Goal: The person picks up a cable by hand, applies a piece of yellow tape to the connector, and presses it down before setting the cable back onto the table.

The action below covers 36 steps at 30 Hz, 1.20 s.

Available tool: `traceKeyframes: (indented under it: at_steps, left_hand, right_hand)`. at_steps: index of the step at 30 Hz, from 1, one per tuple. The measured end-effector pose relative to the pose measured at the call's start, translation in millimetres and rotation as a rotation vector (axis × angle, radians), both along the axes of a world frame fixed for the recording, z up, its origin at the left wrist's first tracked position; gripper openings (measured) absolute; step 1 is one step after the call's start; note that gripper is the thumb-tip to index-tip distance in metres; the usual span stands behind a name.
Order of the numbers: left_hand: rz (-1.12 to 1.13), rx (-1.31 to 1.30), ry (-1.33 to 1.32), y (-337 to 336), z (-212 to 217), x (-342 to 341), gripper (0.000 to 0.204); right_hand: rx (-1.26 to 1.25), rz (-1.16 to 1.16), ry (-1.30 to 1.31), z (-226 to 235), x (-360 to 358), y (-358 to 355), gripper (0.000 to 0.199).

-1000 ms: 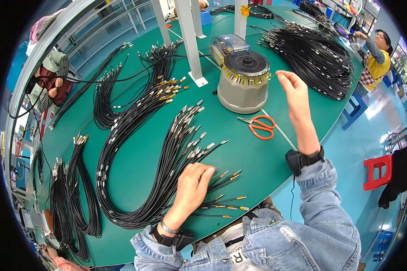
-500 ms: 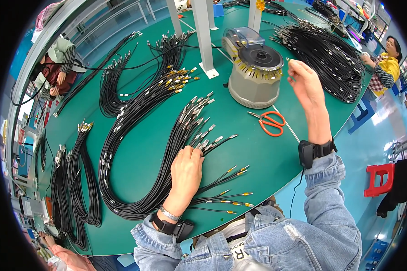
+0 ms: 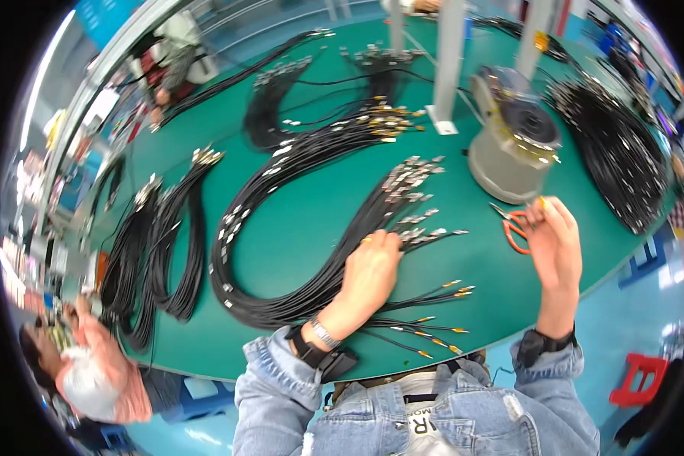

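Observation:
My left hand is closed on black cable near the connector ends of a long curved bundle of black cables; its fingertips are partly hidden. Off to the right, my right hand is raised over the table with thumb and fingers pinched around a small yellow label, blurred by motion. Just beside that hand lie orange-handled scissors. Behind it stands a grey round label dispenser with a dark disc on top. Several cable ends with yellow tags fan out below my left hand.
More cable bundles lie at the left, at the back and at the far right. A white post rises from the green table. A red stool stands on the floor. Co-workers sit around the table.
My right hand has come down and away from the dispenser toward me, to beside the scissors. The left hand stays at the cable ends. The whole view has shifted and turned.

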<state>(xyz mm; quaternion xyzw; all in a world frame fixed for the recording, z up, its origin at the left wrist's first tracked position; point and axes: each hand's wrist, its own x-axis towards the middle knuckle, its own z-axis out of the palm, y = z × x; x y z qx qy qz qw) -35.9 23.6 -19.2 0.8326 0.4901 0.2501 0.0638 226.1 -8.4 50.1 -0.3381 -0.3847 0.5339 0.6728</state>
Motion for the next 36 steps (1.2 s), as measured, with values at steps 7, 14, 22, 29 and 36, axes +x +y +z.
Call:
traceKeyframes:
  at_steps: [7, 14, 22, 29, 36]
  left_hand:
    - [-0.035, -0.321, -0.478, -7, 29, -3, 0.014]
    - [-0.120, -0.493, -0.702, -13, 37, 0, 0.019]
    - [-0.132, -0.416, -0.716, -25, 48, 8, 0.013]
    - [-0.163, -0.290, -0.673, -30, 50, 12, 0.010]
    - [-0.150, -0.229, -0.673, -34, 49, 18, 0.011]
  right_hand:
    - [-0.045, 0.031, 0.073, -17, -33, -15, 0.011]
    - [-0.138, 0.068, 0.019, -18, -85, -31, 0.006]
    - [-0.090, 0.049, -0.100, -28, -100, -34, 0.005]
    - [-0.037, -0.010, -0.176, -34, -109, -31, 0.004]
    - [-0.007, -0.057, -0.178, -43, -109, -28, 0.007]
